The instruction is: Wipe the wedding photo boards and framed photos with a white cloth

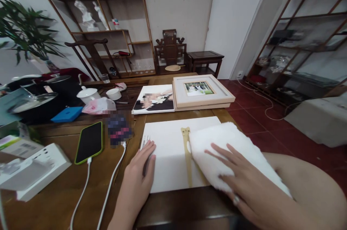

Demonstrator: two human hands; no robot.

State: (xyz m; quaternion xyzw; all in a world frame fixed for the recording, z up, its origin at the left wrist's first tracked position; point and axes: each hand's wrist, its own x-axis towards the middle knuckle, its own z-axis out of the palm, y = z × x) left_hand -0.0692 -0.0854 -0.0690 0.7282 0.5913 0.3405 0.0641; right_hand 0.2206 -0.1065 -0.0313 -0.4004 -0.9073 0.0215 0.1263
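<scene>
two bare hands are working at a wooden table [59, 194]. left hand [139, 166] is resting on the left edge of a white panel [165, 143], fingers close together, thumb apart. right hand [238, 172] is spreading its fingers over a fluffy white bundle [217, 134], which is covering the panel's right side. a tan strip [187, 157] is showing beside it.

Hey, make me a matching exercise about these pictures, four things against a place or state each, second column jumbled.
1. left hand
2. right hand
3. phone
4. pale oval fan

A. on the seat of the dark chair
B. plugged into a white cable
C. on white fluffy material
D. at the left edge of the white box

Pairs: 1-D, 2-C, 3-B, 4-A
</scene>
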